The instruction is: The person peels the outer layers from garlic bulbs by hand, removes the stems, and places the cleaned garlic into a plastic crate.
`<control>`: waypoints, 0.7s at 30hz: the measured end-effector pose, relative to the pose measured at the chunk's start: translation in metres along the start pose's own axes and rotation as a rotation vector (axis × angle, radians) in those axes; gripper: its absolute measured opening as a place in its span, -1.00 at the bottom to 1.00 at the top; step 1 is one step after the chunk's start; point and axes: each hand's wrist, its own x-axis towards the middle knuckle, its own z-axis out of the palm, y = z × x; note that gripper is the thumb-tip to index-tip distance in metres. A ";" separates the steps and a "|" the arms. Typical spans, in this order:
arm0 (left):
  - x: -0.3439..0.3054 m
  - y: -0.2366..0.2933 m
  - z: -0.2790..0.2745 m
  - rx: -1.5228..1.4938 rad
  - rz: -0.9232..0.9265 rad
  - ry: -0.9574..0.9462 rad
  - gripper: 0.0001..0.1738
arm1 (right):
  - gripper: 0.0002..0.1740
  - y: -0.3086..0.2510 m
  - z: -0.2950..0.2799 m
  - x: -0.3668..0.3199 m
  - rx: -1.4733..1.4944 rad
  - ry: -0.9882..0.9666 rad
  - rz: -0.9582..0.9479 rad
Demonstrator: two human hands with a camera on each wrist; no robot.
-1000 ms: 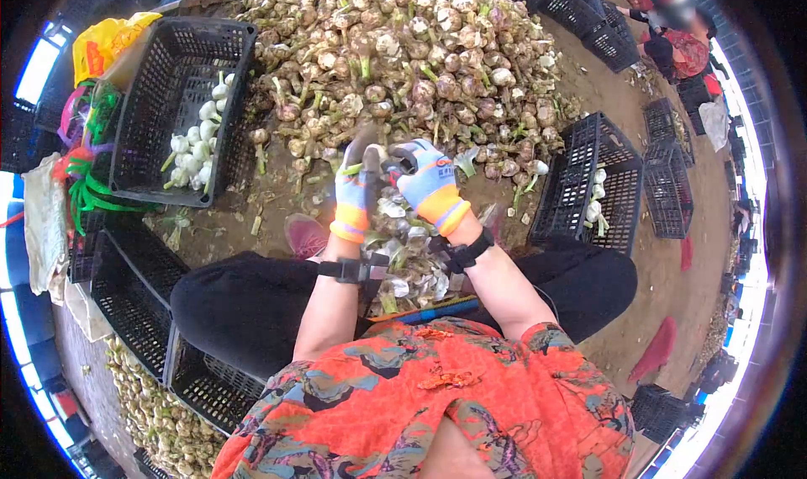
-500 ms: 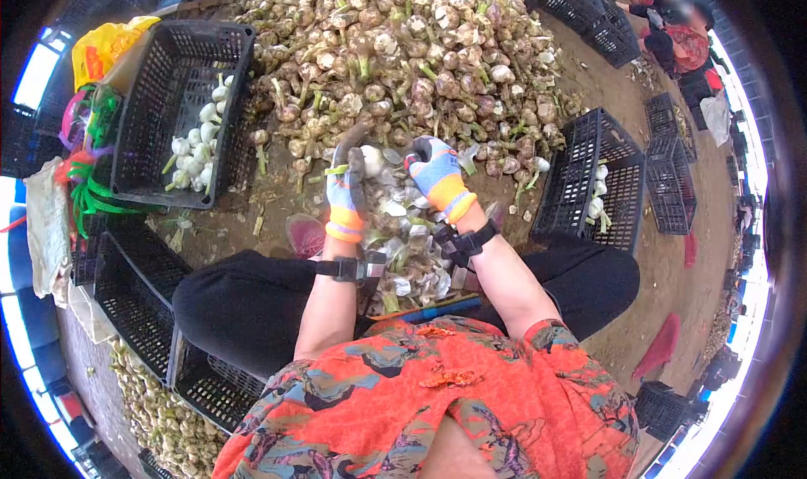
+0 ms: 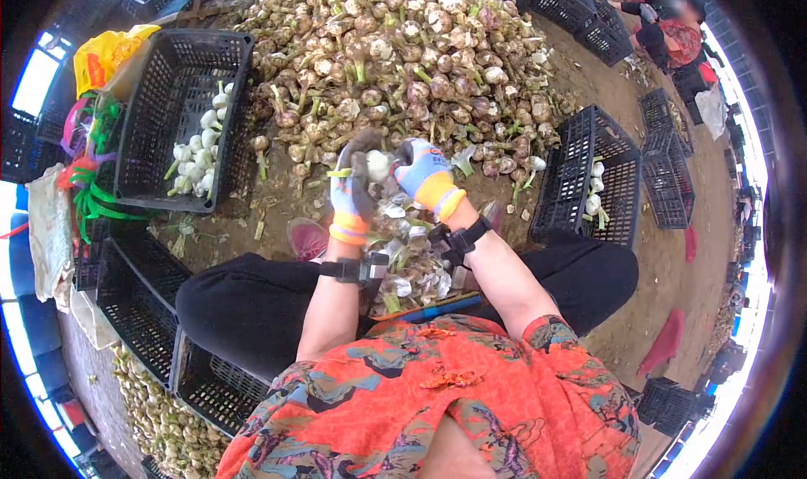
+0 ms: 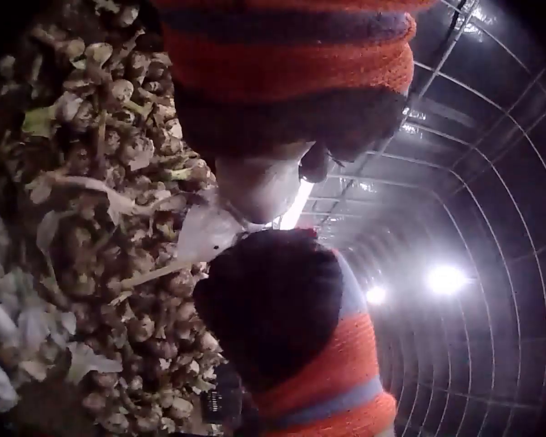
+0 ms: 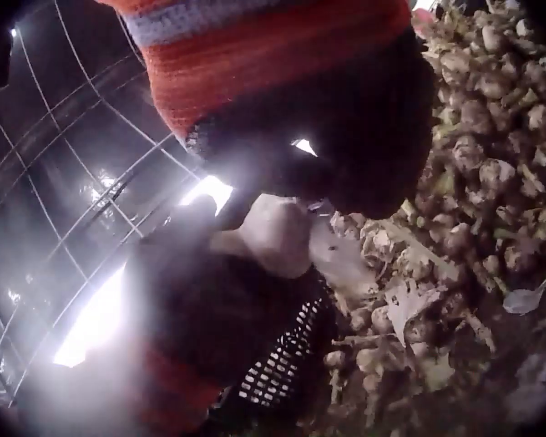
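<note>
A whitish garlic bulb [image 3: 378, 165] with a green stem is gripped in my gloved left hand [image 3: 353, 180], and the stem pokes out on the hand's left side. My gloved right hand [image 3: 423, 172] has its fingers curled at the bulb's right side, with the fingertips right at its skin. In the left wrist view a pale papery flap of garlic skin [image 4: 205, 234] hangs beside the bulb [image 4: 255, 187], between both hands. The same flap of skin [image 5: 337, 259] shows in the right wrist view, below the right fingers. The dark gloves hide much of the bulb.
A large heap of unpeeled garlic [image 3: 403, 67] lies ahead. Black crates stand left [image 3: 126, 164] and right [image 3: 565, 185], each with white bulbs inside. Loose skins [image 3: 412, 269] litter the ground between my legs. Another person [image 3: 677, 42] sits at the far right.
The right hand drew away from the bulb to the right, then came back to its side. The left hand has kept the bulb in nearly the same place.
</note>
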 end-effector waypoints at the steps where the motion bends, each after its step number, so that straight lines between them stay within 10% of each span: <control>1: 0.003 0.001 -0.001 -0.083 0.030 0.002 -0.46 | -0.65 0.004 -0.002 0.002 0.027 -0.030 0.087; 7: 0.006 0.014 -0.010 -0.548 0.029 -0.004 -0.46 | -0.73 0.052 0.012 0.002 -0.281 -0.211 0.236; 10: 0.007 0.009 -0.013 -0.484 0.051 0.062 -0.47 | -0.67 0.046 0.012 -0.010 0.555 -0.305 0.506; 12: 0.008 0.005 -0.016 -0.413 0.043 0.061 -0.50 | -0.64 0.016 0.008 -0.015 1.039 -0.376 0.232; 17: 0.009 -0.014 -0.033 -0.346 -0.065 0.132 -0.54 | -0.76 0.006 0.027 -0.026 0.560 -0.346 0.163; 19: 0.013 -0.009 -0.037 -0.649 -0.157 0.308 -0.63 | -0.71 0.012 0.032 -0.029 -0.357 -0.854 -0.174; 21: 0.024 -0.009 -0.067 -0.719 -0.115 0.276 -0.56 | -0.70 0.040 0.039 -0.054 -0.408 -1.025 -0.253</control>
